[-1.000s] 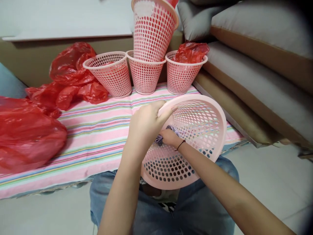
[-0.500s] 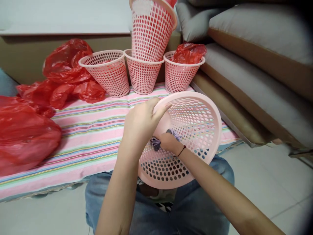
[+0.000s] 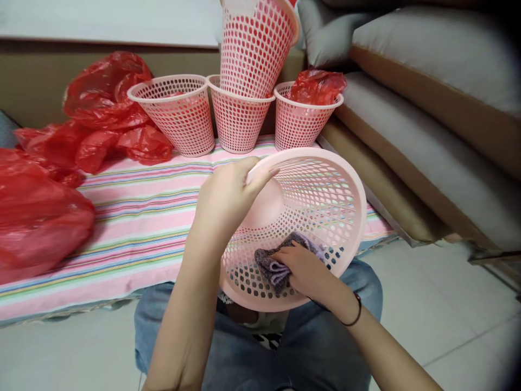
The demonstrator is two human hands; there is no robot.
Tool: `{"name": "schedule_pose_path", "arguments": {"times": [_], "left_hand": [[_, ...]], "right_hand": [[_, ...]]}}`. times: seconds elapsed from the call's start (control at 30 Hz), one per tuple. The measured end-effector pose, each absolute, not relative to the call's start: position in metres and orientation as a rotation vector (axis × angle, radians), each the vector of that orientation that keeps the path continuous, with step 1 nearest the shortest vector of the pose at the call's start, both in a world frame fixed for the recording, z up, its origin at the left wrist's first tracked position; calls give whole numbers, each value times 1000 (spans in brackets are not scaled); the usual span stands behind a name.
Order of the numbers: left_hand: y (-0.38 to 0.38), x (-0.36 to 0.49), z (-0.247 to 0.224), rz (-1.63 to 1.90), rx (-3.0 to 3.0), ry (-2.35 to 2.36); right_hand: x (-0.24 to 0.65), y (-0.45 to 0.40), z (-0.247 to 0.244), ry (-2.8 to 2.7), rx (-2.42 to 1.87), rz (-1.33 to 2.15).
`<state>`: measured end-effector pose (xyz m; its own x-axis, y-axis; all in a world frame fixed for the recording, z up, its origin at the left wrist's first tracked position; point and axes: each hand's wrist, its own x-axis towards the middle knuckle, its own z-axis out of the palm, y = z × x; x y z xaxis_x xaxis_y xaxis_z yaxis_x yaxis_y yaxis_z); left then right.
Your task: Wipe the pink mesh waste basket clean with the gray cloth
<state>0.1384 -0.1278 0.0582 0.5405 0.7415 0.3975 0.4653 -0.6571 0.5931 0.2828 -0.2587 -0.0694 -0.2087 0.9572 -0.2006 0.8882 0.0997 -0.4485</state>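
A pink perforated plastic basket [image 3: 266, 203] is tilted above my lap, its mouth facing me. My left hand [image 3: 230, 190] grips its rim at the upper left, with the thumb inside and the other fingers hidden behind the wall. Inside the basket, my right hand [image 3: 301, 266] presses a folded purple-grey cloth [image 3: 272, 267] against the lower wall, near the rim. A dark band circles my right wrist.
Behind stand pink baskets [image 3: 183, 122], one tilted inside another, some holding red plastic. Crumpled red bags [image 3: 40, 217] lie at the left on a striped cloth [image 3: 142, 217]. Grey cushions [image 3: 431, 60] are stacked at the right.
My right hand has drawn back from deep in the basket toward the rim with the cloth, which now shows more. My left hand keeps its hold as the view shifts slightly.
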Motion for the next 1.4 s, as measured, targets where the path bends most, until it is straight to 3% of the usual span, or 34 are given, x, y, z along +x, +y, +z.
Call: {"name": "schedule_pose_path", "arguments": {"times": [0.53,1.07,1.2,1.4], "left_hand": [[-123,137,56,898,2325,994],[-128,140,59,879,2305,901],[-129,142,61,887,2320,915],[-126,145,59,868,2361,946]], "right_hand": [[284,-333,-25,-2088,-1802,957],[287,-309,-10,-2029,-1582,1033],[295,-286,-15,-1673,-1324,1278],[288,-260,-50,-649,-1193,1481]]}}
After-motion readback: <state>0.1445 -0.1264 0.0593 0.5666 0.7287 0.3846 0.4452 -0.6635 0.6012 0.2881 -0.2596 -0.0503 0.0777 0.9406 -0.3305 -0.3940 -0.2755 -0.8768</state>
